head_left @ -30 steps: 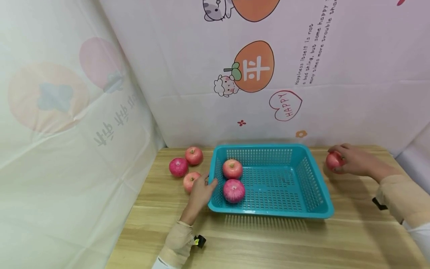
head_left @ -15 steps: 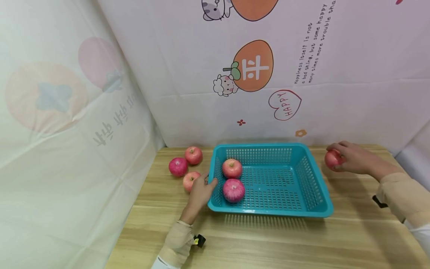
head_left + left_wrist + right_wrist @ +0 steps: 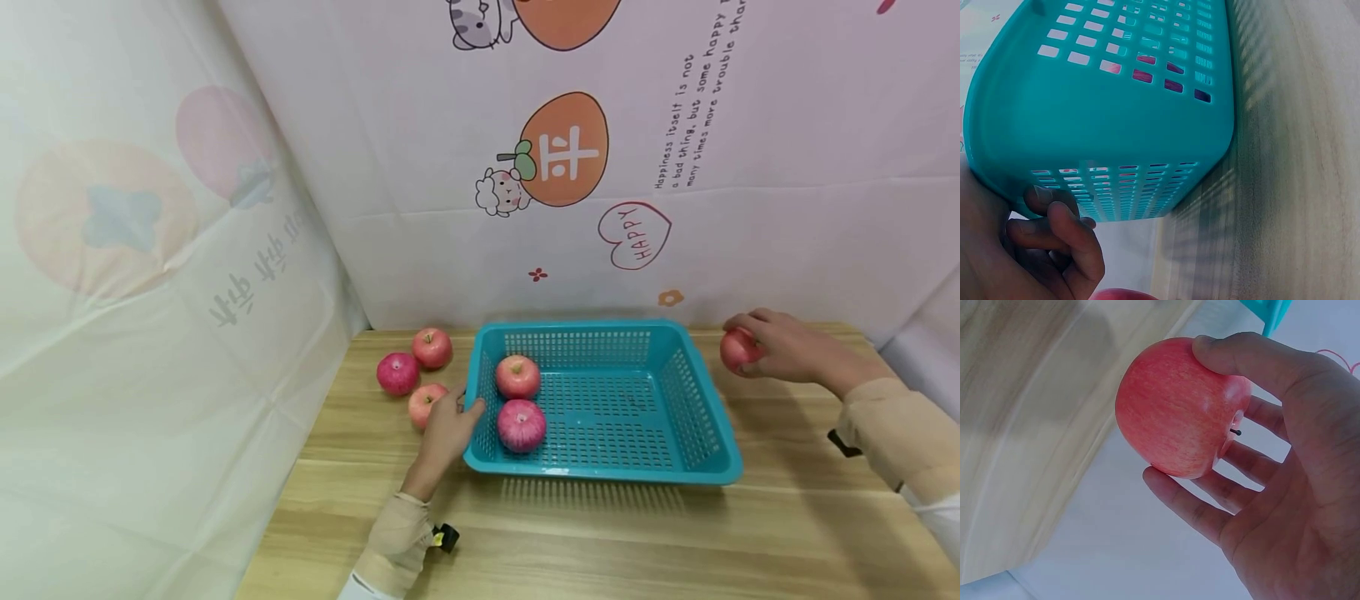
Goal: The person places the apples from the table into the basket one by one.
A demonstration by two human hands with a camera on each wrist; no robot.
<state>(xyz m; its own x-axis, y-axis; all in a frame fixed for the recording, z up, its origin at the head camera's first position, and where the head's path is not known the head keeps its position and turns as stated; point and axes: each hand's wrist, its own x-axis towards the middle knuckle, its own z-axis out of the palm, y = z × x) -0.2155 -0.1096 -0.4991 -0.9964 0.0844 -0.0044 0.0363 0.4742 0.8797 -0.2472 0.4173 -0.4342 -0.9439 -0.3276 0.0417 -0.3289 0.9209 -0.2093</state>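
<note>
Right of the basket, the right hand point(image 3: 787, 350) grips a red apple point(image 3: 738, 350); in the right wrist view thumb and fingers surround that apple point(image 3: 1175, 409), its dark stem facing the palm. The left hand point(image 3: 448, 432) holds the left rim of the teal basket point(image 3: 600, 477), thumb over the edge; in the left wrist view the fingers of the left hand point(image 3: 1041, 250) curl at the basket's outer side point(image 3: 1104, 119). Inside the basket's left end lie a red apple point(image 3: 517, 377) and a pinkish-purple fruit point(image 3: 522, 426).
Left of the basket on the wooden table point(image 3: 600, 550) are a red apple point(image 3: 432, 347), a dark pink fruit point(image 3: 398, 373) and a paler apple point(image 3: 426, 403) next to the left hand. A printed white cloth point(image 3: 420, 250) hangs behind the table.
The right hand, with the apple in its grip, has moved slightly left and toward the back cloth. The left hand and the basket have stayed in place.
</note>
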